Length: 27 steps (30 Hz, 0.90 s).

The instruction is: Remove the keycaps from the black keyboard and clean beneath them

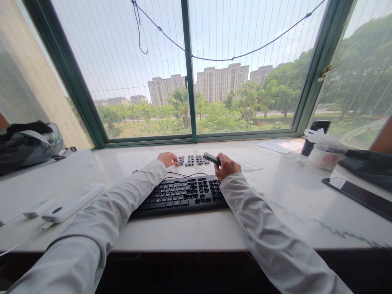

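My left hand (168,159) rests on the table at the left end of several rows of loose black keycaps (191,160). Its fingers are curled together at the nearest keycaps; whatever is between them is too small to make out. My right hand (227,166) is closed around a slim black tool (212,158), whose paler end points left over the right end of the keycap rows. Between my forearms lies a black keyboard (180,192). Many positions on its right part show bare sockets, while keycaps sit on its left and lower part.
A phone (358,196) and a plastic-bagged cup (327,153) are at the right, near a paper sheet (280,145). At left lie a white power bank (73,203) with a cable and a helmet (29,143). A window frame (147,141) borders the table's back.
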{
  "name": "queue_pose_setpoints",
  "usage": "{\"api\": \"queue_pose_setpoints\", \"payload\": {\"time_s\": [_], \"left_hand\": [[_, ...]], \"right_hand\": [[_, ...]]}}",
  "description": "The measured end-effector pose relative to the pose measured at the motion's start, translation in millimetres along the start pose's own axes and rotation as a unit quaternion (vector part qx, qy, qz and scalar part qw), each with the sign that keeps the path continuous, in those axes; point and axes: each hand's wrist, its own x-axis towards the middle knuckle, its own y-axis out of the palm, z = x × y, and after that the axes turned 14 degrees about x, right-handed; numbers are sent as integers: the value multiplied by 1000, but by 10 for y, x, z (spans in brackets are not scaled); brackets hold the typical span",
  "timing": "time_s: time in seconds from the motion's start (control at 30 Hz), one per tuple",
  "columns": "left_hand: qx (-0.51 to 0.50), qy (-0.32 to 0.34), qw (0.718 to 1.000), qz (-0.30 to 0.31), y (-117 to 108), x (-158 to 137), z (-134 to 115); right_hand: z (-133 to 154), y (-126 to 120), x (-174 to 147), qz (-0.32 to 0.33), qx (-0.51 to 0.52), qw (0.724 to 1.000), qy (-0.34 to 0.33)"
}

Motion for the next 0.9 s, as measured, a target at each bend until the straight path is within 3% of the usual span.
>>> {"api": "queue_pose_setpoints", "payload": {"time_s": [0.33,0.9], "left_hand": [[9,-39,999,-11,39,52,-8],[4,-44,999,3,79,169,-45]], "right_hand": [[-16,11,8,2,-5,1000,-8],[4,-7,0,8,-13,1000,-1]]}}
